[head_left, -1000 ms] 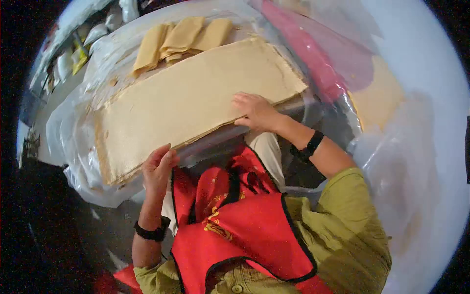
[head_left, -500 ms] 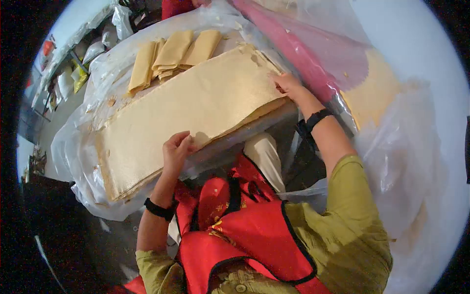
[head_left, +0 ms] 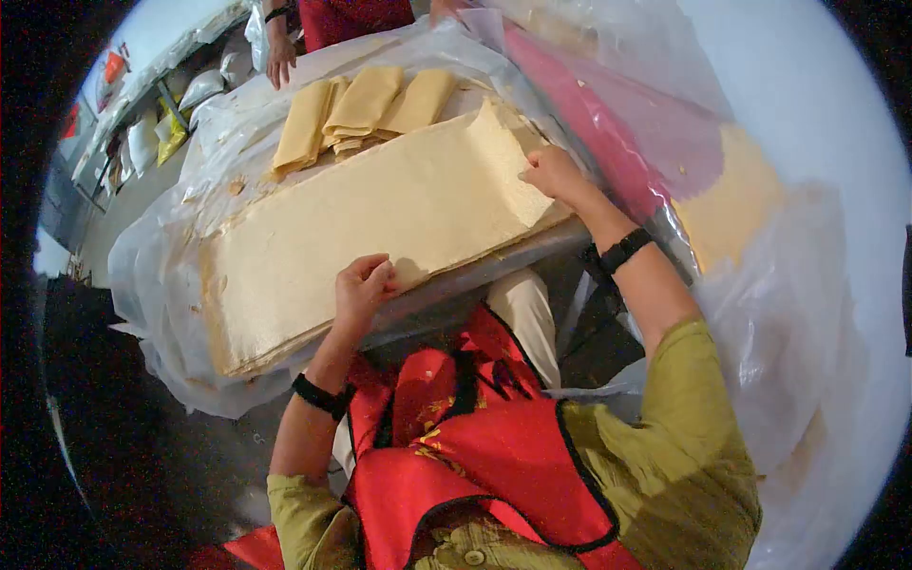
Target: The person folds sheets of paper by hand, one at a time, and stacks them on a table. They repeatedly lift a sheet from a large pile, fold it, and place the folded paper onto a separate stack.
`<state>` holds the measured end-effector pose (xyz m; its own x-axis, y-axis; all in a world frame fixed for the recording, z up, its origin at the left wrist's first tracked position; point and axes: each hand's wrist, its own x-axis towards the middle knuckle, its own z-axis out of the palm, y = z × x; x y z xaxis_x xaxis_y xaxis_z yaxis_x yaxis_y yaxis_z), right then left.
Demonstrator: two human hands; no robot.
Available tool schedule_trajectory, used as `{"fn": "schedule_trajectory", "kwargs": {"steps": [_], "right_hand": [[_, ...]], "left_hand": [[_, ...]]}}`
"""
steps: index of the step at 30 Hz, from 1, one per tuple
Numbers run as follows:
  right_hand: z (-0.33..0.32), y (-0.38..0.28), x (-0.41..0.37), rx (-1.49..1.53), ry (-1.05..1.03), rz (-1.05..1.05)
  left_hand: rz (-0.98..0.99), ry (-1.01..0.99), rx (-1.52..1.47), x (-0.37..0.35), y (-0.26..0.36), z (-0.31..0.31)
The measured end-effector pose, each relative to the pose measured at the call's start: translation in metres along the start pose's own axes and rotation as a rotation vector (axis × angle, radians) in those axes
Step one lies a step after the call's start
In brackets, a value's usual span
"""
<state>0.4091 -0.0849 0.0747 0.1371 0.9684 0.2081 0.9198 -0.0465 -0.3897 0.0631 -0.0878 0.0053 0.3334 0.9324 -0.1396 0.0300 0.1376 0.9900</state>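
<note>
A stack of long, thin, pale yellow sheets [head_left: 332, 228] lies slantwise on the plastic-covered table in front of me. My right hand [head_left: 559, 178] pinches the right end of the top sheet, and that end is lifted and folded back towards the left. My left hand [head_left: 364, 290] is at the near edge of the stack with its fingers curled and pressed together; whether they hold the edge is hidden. Just beyond the stack lie several folded yellow sheets [head_left: 363, 103].
Clear plastic film [head_left: 152, 256] hangs over the table's edges. Pink plastic film [head_left: 608, 123] and another yellow sheet [head_left: 727, 204] lie at the right. A co-worker's hand [head_left: 279, 59] hangs at the far side. White bags [head_left: 201, 88] stand at the back left.
The right end of the top sheet has come up and turned over leftward with my right hand. My left hand has stayed at the near edge. A co-worker's hand has appeared at the far side.
</note>
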Motion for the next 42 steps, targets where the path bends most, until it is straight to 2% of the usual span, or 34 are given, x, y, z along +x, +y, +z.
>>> {"fn": "schedule_trajectory", "kwargs": {"steps": [2,4,9,10,13,15,16,17,20,22,23,25,26,29,32,35,38,42], "right_hand": [[-0.001,-0.021,0.001,0.000,0.027,-0.097],[-0.012,-0.070,-0.007,0.037,0.015,-0.188],[0.032,-0.143,-0.027,0.163,-0.016,-0.359],[0.045,-0.149,-0.027,0.042,-0.119,-0.351],[0.052,-0.156,-0.025,0.381,-0.261,-0.333],[0.055,-0.147,-0.017,0.410,-0.128,-0.267],[0.055,-0.138,-0.011,0.423,-0.065,-0.230],[0.057,-0.129,-0.007,0.438,-0.003,-0.189],[0.079,-0.099,0.005,0.285,-0.067,-0.055],[0.091,-0.103,0.012,0.377,-0.256,0.150],[0.096,-0.105,0.014,0.419,-0.349,0.253],[0.103,-0.108,0.016,0.270,-0.244,0.153],[0.106,-0.108,0.017,0.191,-0.191,0.103],[0.111,-0.101,0.026,0.166,-0.364,0.114],[0.086,-0.122,0.018,0.298,-0.471,0.288],[0.095,-0.123,0.021,0.397,-0.436,0.356],[0.090,-0.117,0.026,0.478,-0.575,0.399],[0.098,-0.118,0.023,0.581,-0.433,0.436]], "left_hand": [[-0.010,-0.041,0.015,0.003,0.000,-0.002],[-0.036,-0.069,-0.045,0.005,0.012,0.000],[-0.100,-0.058,-0.338,0.006,0.078,0.043],[-0.087,-0.013,-0.332,0.012,0.076,0.042],[-0.043,0.108,-0.306,0.032,0.048,0.027],[0.002,0.149,-0.286,0.046,0.025,-0.004],[-0.005,0.255,-0.213,0.048,0.025,-0.015],[0.055,0.234,-0.243,0.045,0.027,-0.030],[-0.059,0.366,-0.010,0.038,0.029,-0.062],[-0.095,0.394,0.235,0.032,0.027,-0.072],[-0.044,0.415,0.300,0.032,0.026,-0.073],[0.059,0.447,0.430,0.039,0.018,-0.069],[0.147,0.472,0.555,0.057,-0.007,-0.078],[0.341,0.539,0.498,0.051,-0.003,-0.079],[0.182,0.527,0.213,0.047,0.006,-0.094],[0.279,0.512,0.028,0.038,0.014,-0.115],[0.209,0.566,-0.040,0.023,0.019,-0.138],[0.092,0.598,-0.167,0.002,0.012,-0.179]]}}
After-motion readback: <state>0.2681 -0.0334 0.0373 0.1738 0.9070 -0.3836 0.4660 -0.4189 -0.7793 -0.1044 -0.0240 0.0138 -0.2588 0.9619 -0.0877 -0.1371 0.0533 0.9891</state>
